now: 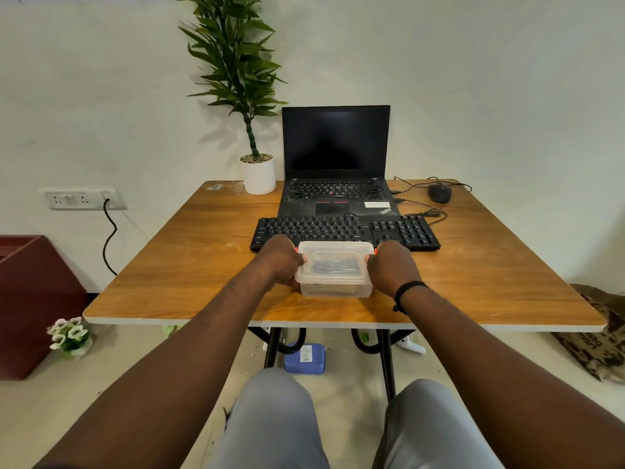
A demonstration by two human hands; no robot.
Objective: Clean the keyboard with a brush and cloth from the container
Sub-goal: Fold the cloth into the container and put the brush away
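Far left of the frame: a wall socket (83,199) with a black cord hanging down, a red box (32,299) below it, small white flowers (69,335) on the floor. Upper centre-left: a potted plant (252,137) standing at the back of the table (189,272), just beside an open laptop (336,164) with a dark screen. Centre of the frame: left hand (280,262) curled round the left end of the container (334,270), fingers wrapped over the red latch there. Clear container with lid on, resting near the front of the table, just in front of the keyboard (345,231), something dark lying inside, too blurred through the plastic to name. Right hand (392,267) gripping the right end the same way, fingers bent over that latch, a black band on the wrist. Upper right: a mouse (439,192) and loose cables. Far right, on the floor: a printed bag (598,340). Step in hand, by the look of it: opening the container, nothing cleaned yet. Next move likely calls for flipping both latches outward, lifting the lid off, setting it aside clear of the keys, then reaching in for the brush.
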